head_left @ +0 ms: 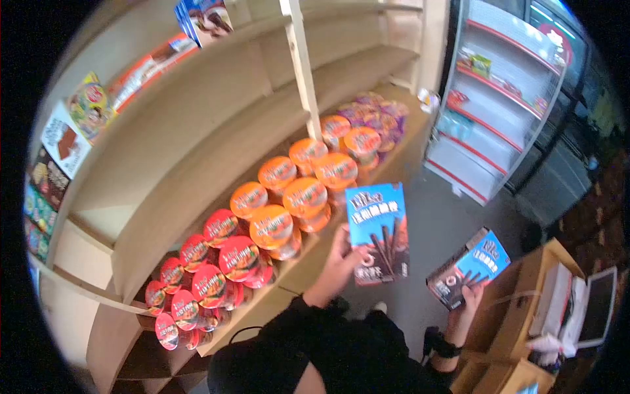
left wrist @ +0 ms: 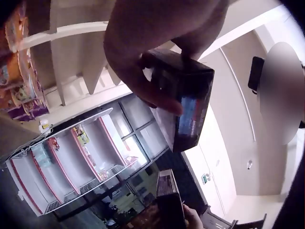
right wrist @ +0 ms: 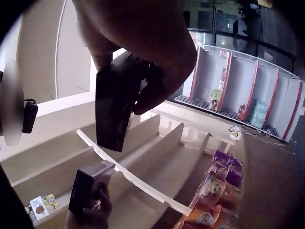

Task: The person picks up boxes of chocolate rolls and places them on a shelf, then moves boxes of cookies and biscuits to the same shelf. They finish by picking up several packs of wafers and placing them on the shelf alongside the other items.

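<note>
The left hand (head_left: pixel 336 268) pinches a flat rectangular carton, blue above and dark brown below (head_left: pixel 377 231), by its lower left edge, thumb across the front; its front faces the head camera, nearly upright, with white lettering in the blue, a reddish band beneath, pictured dark sticks and a pale ring low down; the right hand (head_left: pixel 470 301), fingers curled round the lower right edge, grips a matching blue-and-brown carton (head_left: pixel 468 268), tilted to the right, its dark narrow side also showing; the two cartons are apart.

Just left of the left hand, round orange-lidded cups (head_left: pixel 272 226) stand on a pale wooden shelf (head_left: pixel 321 246); farther left are round red-lidded cups (head_left: pixel 239 258); beyond the left hand lie shiny purple packages (head_left: pixel 377 119); farthest, beyond both hands, stands a white rack with red shelf edges (head_left: pixel 489 141).
</note>
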### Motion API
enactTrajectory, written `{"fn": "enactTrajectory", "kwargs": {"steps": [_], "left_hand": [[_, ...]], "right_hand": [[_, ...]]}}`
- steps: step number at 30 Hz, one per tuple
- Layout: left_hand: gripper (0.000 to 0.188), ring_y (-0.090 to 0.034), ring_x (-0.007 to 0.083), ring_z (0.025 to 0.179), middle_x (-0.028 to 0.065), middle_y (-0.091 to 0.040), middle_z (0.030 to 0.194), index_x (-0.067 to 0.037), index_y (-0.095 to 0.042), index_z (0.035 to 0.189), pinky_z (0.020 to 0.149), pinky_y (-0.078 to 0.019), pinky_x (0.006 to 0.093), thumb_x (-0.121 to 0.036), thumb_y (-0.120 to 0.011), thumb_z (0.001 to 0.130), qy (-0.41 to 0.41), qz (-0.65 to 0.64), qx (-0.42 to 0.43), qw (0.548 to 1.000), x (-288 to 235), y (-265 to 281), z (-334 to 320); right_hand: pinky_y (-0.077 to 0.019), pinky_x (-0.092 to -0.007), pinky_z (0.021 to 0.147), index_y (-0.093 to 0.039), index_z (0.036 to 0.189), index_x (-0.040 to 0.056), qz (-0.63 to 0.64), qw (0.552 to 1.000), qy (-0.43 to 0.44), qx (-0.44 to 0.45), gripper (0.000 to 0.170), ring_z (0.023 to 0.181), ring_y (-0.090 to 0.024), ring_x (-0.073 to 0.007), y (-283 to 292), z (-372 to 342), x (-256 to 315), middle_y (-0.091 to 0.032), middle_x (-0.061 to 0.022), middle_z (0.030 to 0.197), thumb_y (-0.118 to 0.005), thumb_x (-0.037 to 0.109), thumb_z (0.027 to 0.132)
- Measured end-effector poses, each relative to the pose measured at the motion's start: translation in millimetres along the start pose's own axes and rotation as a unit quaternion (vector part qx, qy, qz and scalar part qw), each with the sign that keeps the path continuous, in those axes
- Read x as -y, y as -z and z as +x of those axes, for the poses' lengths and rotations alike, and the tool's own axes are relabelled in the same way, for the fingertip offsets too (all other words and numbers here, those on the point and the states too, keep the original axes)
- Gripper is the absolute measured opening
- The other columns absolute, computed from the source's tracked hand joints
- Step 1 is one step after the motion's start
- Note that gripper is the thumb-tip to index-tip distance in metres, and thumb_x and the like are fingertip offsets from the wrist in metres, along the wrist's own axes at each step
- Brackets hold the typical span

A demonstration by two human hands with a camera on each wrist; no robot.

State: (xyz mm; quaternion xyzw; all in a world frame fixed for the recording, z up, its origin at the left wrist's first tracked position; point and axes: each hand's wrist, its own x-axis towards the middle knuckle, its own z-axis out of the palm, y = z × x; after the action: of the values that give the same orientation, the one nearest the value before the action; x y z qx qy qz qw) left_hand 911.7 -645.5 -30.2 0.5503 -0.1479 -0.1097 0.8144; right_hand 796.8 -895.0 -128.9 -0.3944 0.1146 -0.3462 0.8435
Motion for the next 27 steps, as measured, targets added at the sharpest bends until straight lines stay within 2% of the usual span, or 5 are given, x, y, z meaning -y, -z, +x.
{"fn": "enactTrajectory", "kwargs": {"steps": [3, 7, 18, 22, 27], "left_hand": [[0.035, -0.049, 0.0119, 0.104, 0.0049, -0.05, 0.112, -0.007, -0.036, 0.121, 0.086, -0.0406, 0.0272, -0.009, -0.052, 0.09, -0.035, 0.011, -0.031, 0.999, 0.1, -20.8, 19.2], [0.032, -0.047, 0.0144, 0.108, 0.0063, -0.049, 0.118, -0.005, -0.037, 0.12, 0.092, -0.0373, 0.0299, -0.007, -0.051, 0.09, -0.031, 0.016, -0.107, 0.994, 0.8, -21.2, 34.1], [0.059, -0.048, 0.0195, 0.112, 0.0108, -0.045, 0.126, -0.005, -0.024, 0.139, 0.093, -0.0426, 0.0327, -0.014, -0.052, 0.087, -0.097, 0.057, -0.247, 0.963, -5.3, 6.5, 71.6], [0.05, -0.045, 0.0166, 0.114, 0.0097, -0.043, 0.128, -0.004, -0.027, 0.135, 0.096, -0.0376, 0.0327, -0.005, -0.049, 0.089, -0.134, -0.02, -0.28, 0.95, -20.1, 18.2, 84.5], [0.052, -0.047, 0.0173, 0.112, 0.0093, -0.044, 0.125, -0.006, -0.026, 0.136, 0.094, -0.0412, 0.0319, -0.009, -0.049, 0.09, -0.187, -0.017, -0.313, 0.931, -45.3, 36.3, 100.6]], "right_hand": [[-0.0461, -0.0377, 0.091, -0.032, 0.129, 0.0014, 0.012, 0.994, -0.07, 0.087, 0.058, 0.104, -0.054, -0.0218, 13.6, 48.2, -5.8, -0.05, -0.0091, 0.113, -0.061, 0.013, 0.081], [-0.0422, -0.0327, 0.09, -0.034, 0.13, 0.0008, 0.026, 0.993, -0.108, 0.043, 0.051, 0.098, -0.054, -0.0189, -27.4, 85.8, -4.5, -0.051, -0.0091, 0.115, -0.056, 0.009, 0.084], [-0.041, -0.03, 0.09, -0.041, 0.124, 0.001, -0.102, 0.931, -0.102, 0.336, 0.051, 0.1, -0.053, -0.0158, -162.9, 214.6, 18.3, -0.054, -0.007, 0.11, -0.063, 0.011, 0.079], [-0.039, -0.0285, 0.09, -0.047, 0.115, 0.001, -0.141, 0.841, 0.122, 0.509, 0.042, 0.101, -0.051, -0.0151, -263.6, 273.6, 32.0, -0.053, -0.0066, 0.108, -0.066, 0.008, 0.078], [-0.0378, -0.0308, 0.094, -0.048, 0.114, 0.0018, -0.157, 0.763, 0.282, 0.56, 0.042, 0.105, -0.053, -0.0167, -408.3, 312.3, 50.4, -0.054, -0.0072, 0.109, -0.069, 0.012, 0.08]]}}
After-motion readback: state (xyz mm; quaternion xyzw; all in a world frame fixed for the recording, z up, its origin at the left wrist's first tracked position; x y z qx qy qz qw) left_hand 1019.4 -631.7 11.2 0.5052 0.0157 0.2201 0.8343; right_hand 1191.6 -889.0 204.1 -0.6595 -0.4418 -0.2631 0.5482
